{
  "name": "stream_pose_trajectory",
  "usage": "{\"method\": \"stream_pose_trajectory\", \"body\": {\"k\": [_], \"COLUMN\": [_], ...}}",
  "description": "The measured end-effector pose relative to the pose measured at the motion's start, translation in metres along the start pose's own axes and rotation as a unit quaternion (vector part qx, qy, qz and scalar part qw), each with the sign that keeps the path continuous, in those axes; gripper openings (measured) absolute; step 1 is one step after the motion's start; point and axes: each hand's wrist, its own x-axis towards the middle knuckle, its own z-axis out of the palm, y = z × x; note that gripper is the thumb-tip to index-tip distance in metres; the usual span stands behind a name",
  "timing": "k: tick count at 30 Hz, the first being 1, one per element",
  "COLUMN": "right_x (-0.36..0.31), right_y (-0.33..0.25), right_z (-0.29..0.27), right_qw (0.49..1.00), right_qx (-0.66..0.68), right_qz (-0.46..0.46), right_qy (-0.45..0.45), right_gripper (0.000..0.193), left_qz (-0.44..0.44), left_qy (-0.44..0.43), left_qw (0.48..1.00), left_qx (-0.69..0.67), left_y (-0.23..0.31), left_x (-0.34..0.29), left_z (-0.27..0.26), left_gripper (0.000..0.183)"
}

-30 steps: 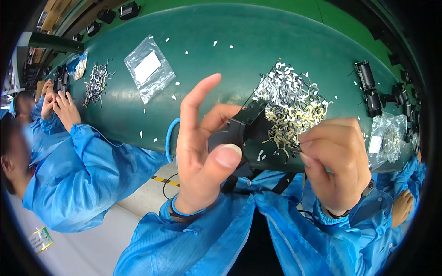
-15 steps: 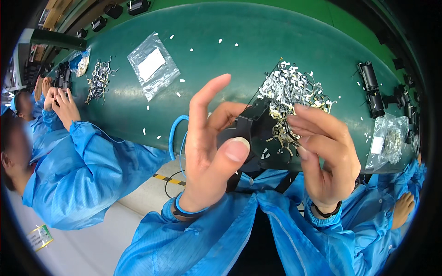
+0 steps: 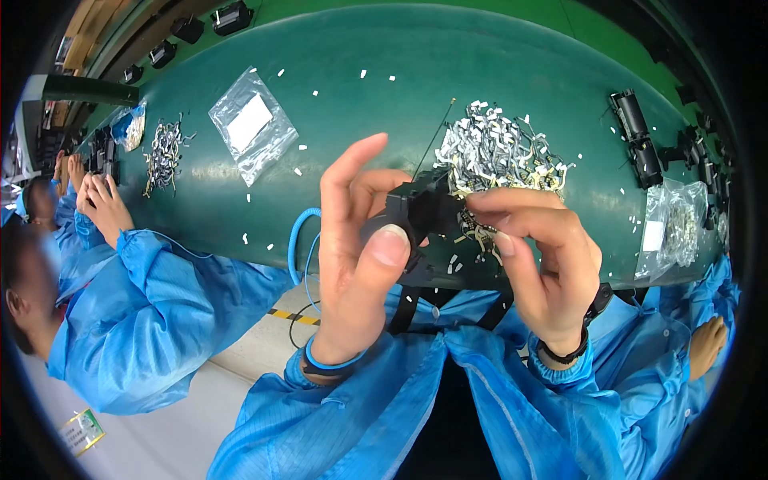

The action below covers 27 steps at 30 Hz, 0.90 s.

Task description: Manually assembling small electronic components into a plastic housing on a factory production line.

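Note:
My left hand [image 3: 350,282] is wrapped round a black plastic housing [image 3: 428,206], thumb on its near side and index finger raised. A thin black wire [image 3: 436,136] sticks up from the far side of the housing. At the right side of the housing, my right hand [image 3: 556,260] has its thumb and fingertips drawn together in a pinch. Whatever they hold there, if anything, is too small and hidden to make out. Just beyond both hands lies a heap of short black cables with white connectors [image 3: 500,148].
The green table [image 3: 336,152] carries a clear plastic bag [image 3: 254,132], scattered white bits and a smaller cable pile [image 3: 164,156]. Black units [image 3: 636,136] and a bag of parts [image 3: 676,228] are at right. A coiled blue cord [image 3: 294,244] hangs left. Co-workers in blue sit both sides.
My right hand has moved left and in to the side of the housing, its fingers closing. The housing has turned slightly in my left hand. The whole view has shifted a little.

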Motion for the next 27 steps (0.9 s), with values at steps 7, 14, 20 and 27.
{"method": "stream_pose_trajectory", "body": {"k": [7,14,20,27], "right_x": [0.010,0.006,0.002,-0.002], "right_y": [0.002,-0.003,-0.003,-0.003], "right_z": [-0.001,-0.003,-0.002,0.004], "right_qw": [0.992,0.998,0.998,0.990], "right_qx": [-0.112,-0.062,-0.002,0.061], "right_qz": [-0.037,0.018,0.063,0.118], "right_qy": [0.036,-0.002,-0.003,0.035], "right_gripper": [0.022,0.017,0.014,0.012], "left_qz": [-0.025,-0.038,-0.027,-0.039], "left_qy": [-0.015,0.016,0.002,0.008], "left_qw": [1.000,0.999,0.996,0.996], "left_qx": [0.006,-0.007,-0.082,-0.086], "left_y": [0.000,-0.002,-0.006,-0.005], "left_x": [0.001,0.003,0.004,0.003], "left_z": [-0.001,-0.002,-0.004,-0.002], "left_gripper": [0.073,0.068,0.068,0.069]}}
